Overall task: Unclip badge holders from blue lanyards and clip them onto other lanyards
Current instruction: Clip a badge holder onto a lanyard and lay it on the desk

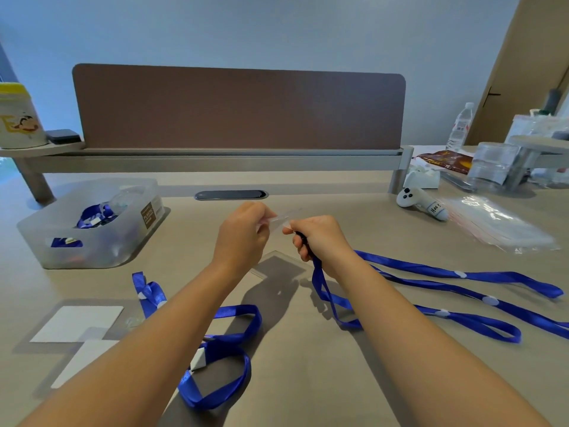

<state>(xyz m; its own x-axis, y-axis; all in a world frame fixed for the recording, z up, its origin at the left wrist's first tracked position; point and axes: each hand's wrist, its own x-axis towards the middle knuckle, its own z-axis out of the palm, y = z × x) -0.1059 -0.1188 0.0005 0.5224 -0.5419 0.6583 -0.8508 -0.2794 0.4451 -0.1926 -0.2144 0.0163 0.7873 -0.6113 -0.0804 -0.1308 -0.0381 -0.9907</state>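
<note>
Above the desk's middle, my left hand [246,231] pinches the edge of a clear badge holder [284,217]. My right hand [317,237] touches the holder's near end and is closed around the black clip end of a blue lanyard [323,291] that hangs down to the desk. The clip itself is mostly hidden in my fingers. Another clear badge holder [277,266] lies flat just below my hands. More blue lanyards lie stretched out on the right [462,275], and another lies looped at the lower left [221,359].
A translucent bin [129,241] holding more lanyards stands at the left. Two white cards [80,322] lie at the near left. A white controller [421,204], clear plastic bags [498,226] and a water bottle [460,126] sit to the right. A brown divider [240,109] closes the back.
</note>
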